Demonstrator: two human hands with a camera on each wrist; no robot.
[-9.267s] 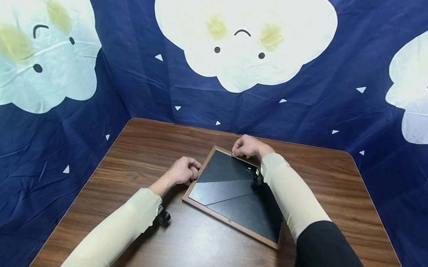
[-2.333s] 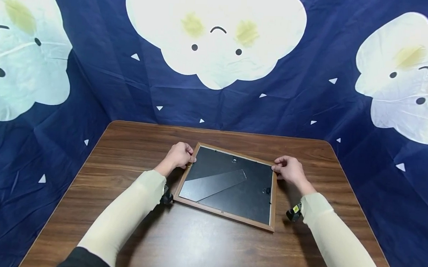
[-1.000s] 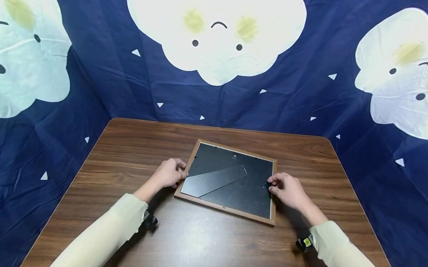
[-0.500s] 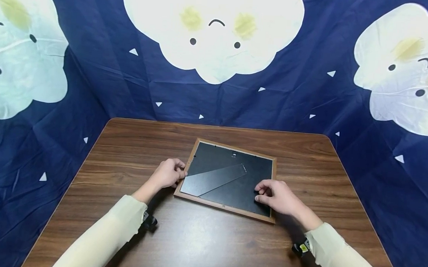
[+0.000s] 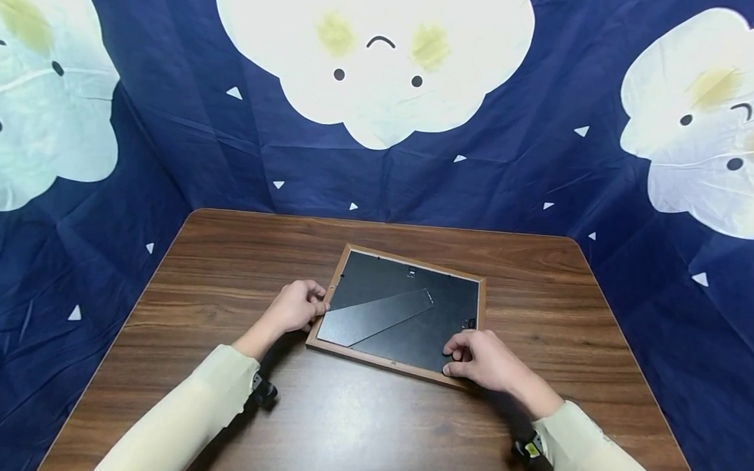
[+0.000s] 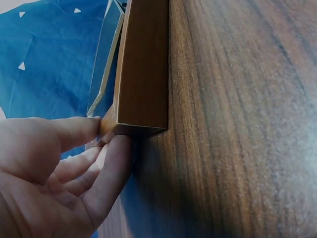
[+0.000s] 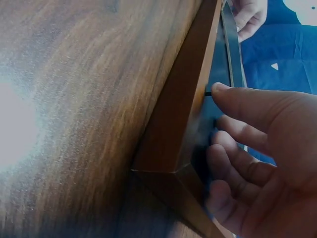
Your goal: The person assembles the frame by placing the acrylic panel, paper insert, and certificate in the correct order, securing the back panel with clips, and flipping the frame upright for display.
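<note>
The left hand (image 5: pixel 296 305) pinches the brown wooden picture frame (image 5: pixel 373 359), back-up on the worktop (image 5: pixel 258 252); the right hand (image 5: pixel 487 361), fingers loosely bent, thumbs a small black tab (image 7: pixel 208 93). Likely tab-working in hand; next calls for firm thumb pressure.

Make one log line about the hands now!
left hand: pinches picture frame | right hand: thumb at black tab | picture frame: back upward, on table

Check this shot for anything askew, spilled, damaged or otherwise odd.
The picture frame lies back side up, skewed to the edges of the table. The cloud faces on the backdrop look upside down, mouths above eyes. I see no spill or plain damage.
</note>
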